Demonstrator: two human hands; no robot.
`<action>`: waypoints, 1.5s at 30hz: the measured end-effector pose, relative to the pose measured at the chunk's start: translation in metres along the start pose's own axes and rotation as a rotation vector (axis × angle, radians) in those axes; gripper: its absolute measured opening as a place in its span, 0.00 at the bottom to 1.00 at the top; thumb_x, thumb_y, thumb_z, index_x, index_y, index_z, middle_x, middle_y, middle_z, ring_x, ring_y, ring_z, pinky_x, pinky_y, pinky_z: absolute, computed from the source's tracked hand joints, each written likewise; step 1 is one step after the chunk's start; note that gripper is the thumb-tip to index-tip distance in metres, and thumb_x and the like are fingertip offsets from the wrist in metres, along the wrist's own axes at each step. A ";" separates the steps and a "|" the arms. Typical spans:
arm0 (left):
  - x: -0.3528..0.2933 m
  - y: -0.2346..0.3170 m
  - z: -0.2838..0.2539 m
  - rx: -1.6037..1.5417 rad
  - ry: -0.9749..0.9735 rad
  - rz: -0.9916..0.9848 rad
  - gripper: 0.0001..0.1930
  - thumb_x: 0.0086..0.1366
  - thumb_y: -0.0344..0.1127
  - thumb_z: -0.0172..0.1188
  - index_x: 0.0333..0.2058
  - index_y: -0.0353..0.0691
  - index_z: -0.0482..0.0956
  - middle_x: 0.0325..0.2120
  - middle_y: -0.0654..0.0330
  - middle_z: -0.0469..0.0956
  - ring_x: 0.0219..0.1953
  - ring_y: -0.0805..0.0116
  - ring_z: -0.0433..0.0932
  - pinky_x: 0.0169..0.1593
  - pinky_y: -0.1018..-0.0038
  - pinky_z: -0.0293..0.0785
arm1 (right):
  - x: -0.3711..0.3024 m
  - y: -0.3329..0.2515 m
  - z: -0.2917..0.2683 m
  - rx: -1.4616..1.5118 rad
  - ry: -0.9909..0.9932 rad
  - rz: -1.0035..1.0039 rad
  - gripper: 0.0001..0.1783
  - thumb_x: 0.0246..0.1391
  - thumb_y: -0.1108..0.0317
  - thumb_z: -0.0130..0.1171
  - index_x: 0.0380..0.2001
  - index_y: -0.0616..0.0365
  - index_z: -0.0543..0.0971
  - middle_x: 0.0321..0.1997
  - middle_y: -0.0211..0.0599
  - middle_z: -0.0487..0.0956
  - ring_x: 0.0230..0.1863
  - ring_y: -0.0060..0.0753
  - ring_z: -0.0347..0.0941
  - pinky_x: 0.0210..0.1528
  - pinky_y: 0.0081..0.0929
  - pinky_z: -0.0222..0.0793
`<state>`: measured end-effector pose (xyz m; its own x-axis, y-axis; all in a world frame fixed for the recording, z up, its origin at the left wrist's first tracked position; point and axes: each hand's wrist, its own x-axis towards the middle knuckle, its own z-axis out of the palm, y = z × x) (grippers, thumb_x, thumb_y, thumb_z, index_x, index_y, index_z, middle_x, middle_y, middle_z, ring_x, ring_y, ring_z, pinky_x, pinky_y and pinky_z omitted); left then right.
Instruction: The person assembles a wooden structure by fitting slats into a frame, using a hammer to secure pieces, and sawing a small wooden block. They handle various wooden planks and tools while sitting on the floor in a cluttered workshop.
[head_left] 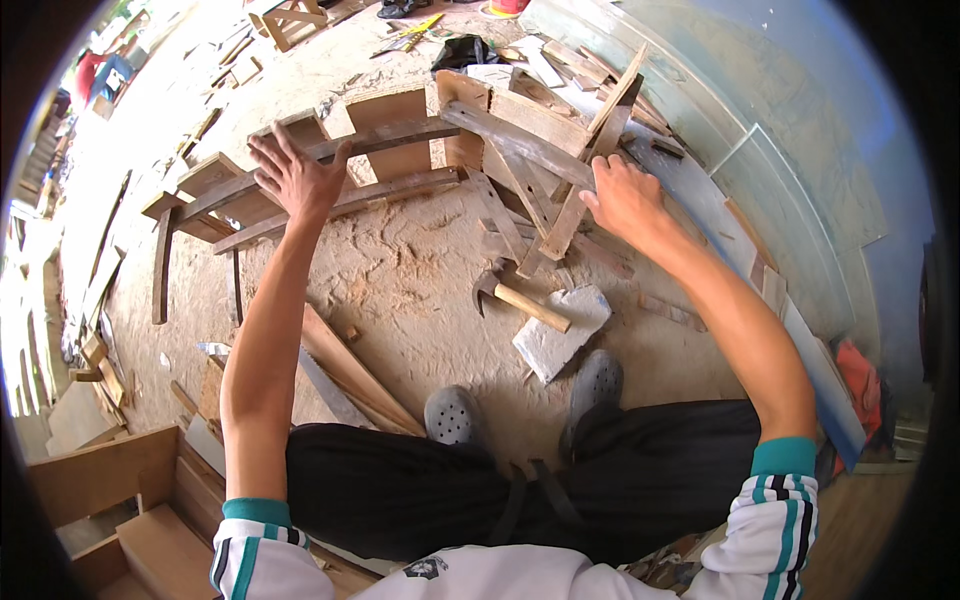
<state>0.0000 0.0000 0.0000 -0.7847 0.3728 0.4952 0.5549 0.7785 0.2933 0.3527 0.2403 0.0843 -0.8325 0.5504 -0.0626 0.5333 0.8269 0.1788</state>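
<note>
A wooden frame of long rails and wide cross boards [400,165] lies on the ground ahead of me, with thin legs [163,265] at its left end. My left hand [300,180] is open over the frame's left half, its fingers spread at the far rail; whether the palm presses on it is hidden. The fingers of my right hand [627,200] are curled closed at the end of a grey wooden rail [525,138] on the frame's right. Crossed slats [530,190] stand beside that hand. A claw hammer [525,302] with a wooden handle rests partly on a white block [568,335].
Loose boards [350,365] and a hand-saw-like grey blade [328,390] lie by my left leg. A wooden box-like piece [105,470] stands at lower left. Glass sheets [790,190] lean along the right. Scrap wood [545,65] is piled behind the frame. Another person [95,80] is far left.
</note>
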 end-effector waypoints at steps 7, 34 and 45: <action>0.003 -0.005 0.002 -0.073 -0.072 -0.091 0.70 0.50 0.78 0.57 0.70 0.35 0.27 0.71 0.38 0.24 0.73 0.37 0.25 0.69 0.36 0.35 | 0.015 0.016 -0.005 0.049 -0.082 -0.101 0.21 0.58 0.57 0.60 0.45 0.63 0.70 0.46 0.50 0.76 0.48 0.55 0.76 0.45 0.50 0.75; 0.007 -0.003 0.005 0.034 -0.183 -0.109 0.73 0.49 0.82 0.55 0.68 0.28 0.22 0.68 0.31 0.19 0.71 0.32 0.23 0.68 0.35 0.32 | 0.030 0.022 -0.008 0.109 -0.165 -0.220 0.19 0.56 0.63 0.62 0.41 0.69 0.72 0.39 0.55 0.78 0.41 0.57 0.79 0.42 0.47 0.76; 0.021 -0.003 0.001 -0.639 0.188 -1.059 0.62 0.56 0.79 0.48 0.71 0.41 0.29 0.72 0.42 0.29 0.74 0.45 0.35 0.70 0.43 0.42 | 0.088 0.107 0.008 0.808 -0.513 0.285 0.42 0.58 0.29 0.48 0.54 0.60 0.74 0.43 0.48 0.79 0.39 0.43 0.77 0.44 0.45 0.76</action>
<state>-0.0184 0.0057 0.0081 -0.9045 -0.4054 -0.1326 -0.2484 0.2479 0.9364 0.3374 0.3785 0.0901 -0.5937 0.5662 -0.5718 0.8037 0.3814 -0.4567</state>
